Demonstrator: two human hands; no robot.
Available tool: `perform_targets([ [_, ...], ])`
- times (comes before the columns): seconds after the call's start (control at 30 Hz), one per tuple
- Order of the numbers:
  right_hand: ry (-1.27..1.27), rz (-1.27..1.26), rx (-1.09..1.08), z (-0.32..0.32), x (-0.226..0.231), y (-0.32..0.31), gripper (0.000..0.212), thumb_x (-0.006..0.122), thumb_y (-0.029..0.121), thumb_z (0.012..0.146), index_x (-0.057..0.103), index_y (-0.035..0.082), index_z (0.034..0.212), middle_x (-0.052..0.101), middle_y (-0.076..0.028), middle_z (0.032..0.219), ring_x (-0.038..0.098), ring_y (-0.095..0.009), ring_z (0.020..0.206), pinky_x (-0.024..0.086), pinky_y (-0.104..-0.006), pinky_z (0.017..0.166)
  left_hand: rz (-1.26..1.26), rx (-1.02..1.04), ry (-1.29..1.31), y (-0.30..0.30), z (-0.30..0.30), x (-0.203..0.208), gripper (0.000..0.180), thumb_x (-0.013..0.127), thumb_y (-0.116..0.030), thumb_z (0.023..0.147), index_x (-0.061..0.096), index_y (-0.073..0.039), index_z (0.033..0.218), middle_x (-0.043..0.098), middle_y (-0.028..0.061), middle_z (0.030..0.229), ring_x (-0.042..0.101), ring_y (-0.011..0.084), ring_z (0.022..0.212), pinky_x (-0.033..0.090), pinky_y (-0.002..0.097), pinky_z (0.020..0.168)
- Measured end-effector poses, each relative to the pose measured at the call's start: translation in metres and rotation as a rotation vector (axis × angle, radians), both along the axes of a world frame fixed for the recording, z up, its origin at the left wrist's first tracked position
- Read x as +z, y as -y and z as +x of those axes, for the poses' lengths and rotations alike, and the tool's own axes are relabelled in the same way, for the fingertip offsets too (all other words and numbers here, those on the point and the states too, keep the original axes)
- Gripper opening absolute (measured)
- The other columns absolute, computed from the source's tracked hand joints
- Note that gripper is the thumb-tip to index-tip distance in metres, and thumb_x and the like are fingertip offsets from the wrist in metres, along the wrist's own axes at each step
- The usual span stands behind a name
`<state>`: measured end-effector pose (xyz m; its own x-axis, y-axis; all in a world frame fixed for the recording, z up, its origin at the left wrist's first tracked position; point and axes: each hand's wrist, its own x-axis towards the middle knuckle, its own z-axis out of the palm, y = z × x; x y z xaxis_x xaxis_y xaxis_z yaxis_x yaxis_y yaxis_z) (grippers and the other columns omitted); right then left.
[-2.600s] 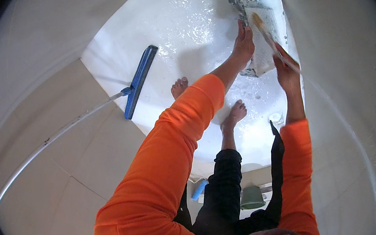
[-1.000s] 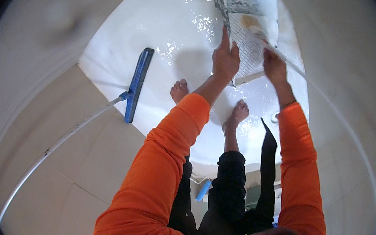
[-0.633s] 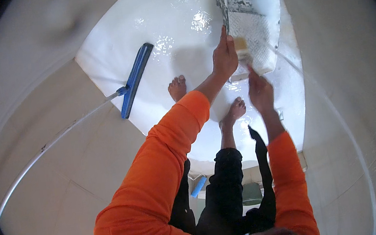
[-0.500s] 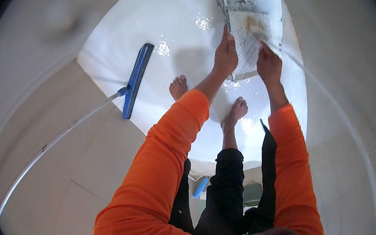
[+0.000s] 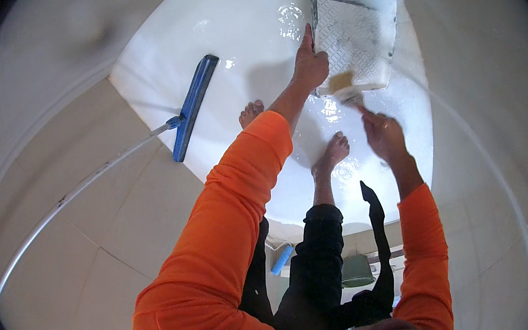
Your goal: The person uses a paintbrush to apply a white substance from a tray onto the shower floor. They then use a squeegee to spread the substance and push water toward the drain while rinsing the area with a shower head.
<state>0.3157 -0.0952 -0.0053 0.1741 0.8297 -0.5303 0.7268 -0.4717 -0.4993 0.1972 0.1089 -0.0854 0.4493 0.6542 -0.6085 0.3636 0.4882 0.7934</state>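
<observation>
A white paint tray [image 5: 351,39] with a ridged bed and dark paint smears stands tilted at the upper right of a wet white basin floor. Its left edge is gripped by my left hand [image 5: 311,69], thumb side up along the rim. My right hand [image 5: 384,135] is closed round the handle of a paintbrush [image 5: 346,89]. The tan bristles are at the tray's lower edge; whether they touch it I cannot tell.
A blue floor squeegee [image 5: 195,111] on a long pale pole [image 5: 70,198] rests at the left. A pale hose [image 5: 485,164] curves down the right side. Behind my bare feet [image 5: 332,153] lie a blue paint roller [image 5: 282,260] and a green bucket [image 5: 357,271].
My right hand has drawn the paintbrush down from the tray's ridged bed to its lower edge. The tray has shifted slightly upward in the view, with my left hand still on it.
</observation>
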Motion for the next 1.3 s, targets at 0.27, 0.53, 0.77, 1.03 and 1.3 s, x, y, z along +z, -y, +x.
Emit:
perform_targets([
  [0.27,-0.05,-0.323,-0.116,0.055,0.037,-0.043,0.027,0.051,0.011,0.089,0.065,0.009,0.112,0.065,-0.022,0.098,0.066,-0.031,0.087,0.05,-0.0365,0.08,0.122,-0.064,-0.014,-0.001,-0.004,0.015,0.076,0.046,0.002,0.076,0.018,-0.005,0.146,0.053,0.022,0.127,0.056,0.026,0.112,0.041,0.0283,0.095],
  [0.53,-0.183,-0.141,0.15,0.045,0.022,-0.043,0.027,0.052,0.012,0.087,0.066,0.011,0.11,0.065,-0.02,0.095,0.063,-0.036,0.082,0.049,-0.0403,0.079,0.075,-0.117,-0.022,0.005,-0.016,0.015,0.073,0.042,0.003,0.078,0.016,-0.002,0.146,0.049,0.0214,0.132,0.054,0.0219,0.113,0.04,0.0268,0.095],
  [0.77,-0.144,-0.269,0.117,0.028,0.038,-0.041,0.029,0.054,0.008,0.088,0.065,0.016,0.115,0.067,-0.019,0.094,0.065,-0.03,0.08,0.049,-0.0341,0.08,-0.072,0.007,0.1,0.02,-0.026,-0.002,0.065,0.046,-0.025,0.093,0.017,0.002,0.144,0.038,0.0194,0.142,0.039,0.0238,0.129,0.029,0.0282,0.105],
  [1.03,-0.307,-0.019,-0.678,0.031,-0.009,-0.083,0.029,0.05,0.021,0.096,0.061,0.003,0.117,0.068,-0.015,0.093,0.059,-0.014,0.082,0.046,-0.0294,0.078,-0.239,0.002,0.189,0.026,-0.023,0.015,0.071,0.027,-0.048,0.099,0.013,0.004,0.144,0.021,0.0156,0.15,0.019,0.0215,0.139,0.015,0.0294,0.112],
  [1.3,-0.447,-0.095,-0.286,-0.026,0.022,-0.002,0.029,0.054,0.014,0.092,0.061,0.011,0.12,0.066,-0.019,0.101,0.065,-0.018,0.095,0.049,-0.0301,0.083,-0.156,0.005,0.074,0.015,-0.019,0.022,0.066,0.025,-0.047,0.099,0.011,-0.003,0.147,0.027,0.0174,0.148,0.026,0.0206,0.136,0.021,0.0284,0.109],
])
